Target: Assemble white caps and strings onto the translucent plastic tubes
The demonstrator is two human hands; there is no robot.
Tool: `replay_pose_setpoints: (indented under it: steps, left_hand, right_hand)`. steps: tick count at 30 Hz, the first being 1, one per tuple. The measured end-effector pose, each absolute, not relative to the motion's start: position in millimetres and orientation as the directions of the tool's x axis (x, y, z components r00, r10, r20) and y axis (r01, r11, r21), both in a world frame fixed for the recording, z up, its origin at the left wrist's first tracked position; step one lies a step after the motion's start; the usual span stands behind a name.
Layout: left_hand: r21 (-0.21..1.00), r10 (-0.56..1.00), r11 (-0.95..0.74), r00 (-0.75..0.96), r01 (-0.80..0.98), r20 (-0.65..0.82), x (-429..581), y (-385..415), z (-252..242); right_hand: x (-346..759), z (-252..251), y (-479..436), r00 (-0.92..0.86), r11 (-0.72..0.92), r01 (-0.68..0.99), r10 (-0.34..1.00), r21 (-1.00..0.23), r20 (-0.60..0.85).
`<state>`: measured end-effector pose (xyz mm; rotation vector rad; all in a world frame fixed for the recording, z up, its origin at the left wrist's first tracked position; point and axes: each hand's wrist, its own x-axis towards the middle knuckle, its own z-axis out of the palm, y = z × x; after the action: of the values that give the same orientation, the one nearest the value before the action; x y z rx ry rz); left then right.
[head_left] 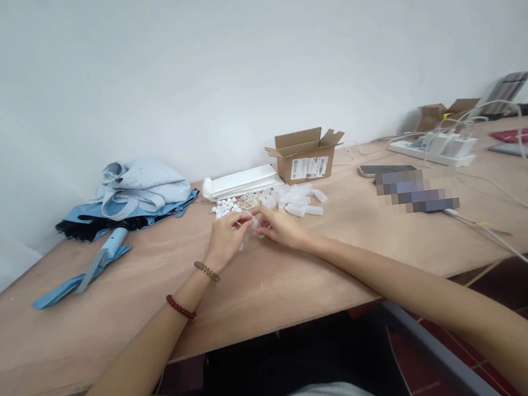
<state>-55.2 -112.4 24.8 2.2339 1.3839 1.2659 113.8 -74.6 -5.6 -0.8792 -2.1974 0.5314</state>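
Note:
My left hand (226, 238) and my right hand (279, 228) meet over the wooden table, fingertips pinched together. Between them is a small translucent plastic piece (255, 224), partly hidden by the fingers; its exact kind is unclear. Just beyond the fingers lies a heap of small white caps (227, 207). Beside it sits a tangle of cream-coloured, loop-like pieces (251, 202), too small to make out well. Several frosted plastic bottles or tubes (295, 198) are piled beyond my right hand.
A white flat stack (243, 180) and an open cardboard box (307, 165) stand behind the piles. To the left lie a blue folded umbrella (103, 257) and a pale cloth bag (143, 183). Rightward are a phone (387, 169), a power strip (434, 150) and loose white cables (503, 247).

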Motion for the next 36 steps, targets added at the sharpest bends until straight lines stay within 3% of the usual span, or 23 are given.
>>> replay_pose_setpoints:
  steps: [5, 15, 23, 30, 33, 36]
  left_hand:
    - [0.636, 0.844, -0.501, 0.169, 0.587, 0.509, -55.5, -110.7, 22.4]
    - [0.511, 0.827, -0.526, 0.269, 0.68, 0.493, -54.7, -113.8, 26.9]
    - [0.649, 0.849, -0.513, 0.221, 0.562, 0.48, -51.8, -116.9, 32.2]
    - [0.774, 0.871, -0.491, 0.251, 0.4, 0.422, -62.0, -104.1, 31.0]
    - [0.677, 0.837, -0.541, 0.243, 0.499, 0.49, -67.6, -101.7, 29.7]
    - [0.395, 0.722, -0.604, 0.265, 0.692, 0.639, -69.8, -106.7, 32.0]
  right_hand:
    - [114.1, -8.5, -72.6, -0.532, 0.696, 0.416, 0.708, -0.585, 0.464]
    - [111.6, -10.9, -72.1, -0.501, 0.677, 0.482, 0.734, -0.556, 0.459]
    - [110.7, 1.1, -87.7, -0.438, 0.683, 0.614, 0.711, -0.395, 0.55]
    - [104.9, 3.6, -88.1, -0.433, 0.737, 0.42, 0.676, -0.53, 0.597]
    - [103.5, 4.8, -87.9, -0.43, 0.748, 0.359, 0.664, -0.559, 0.612]
    - [103.0, 5.9, -87.0, -0.391, 0.683, 0.335, 0.727, -0.649, 0.564]
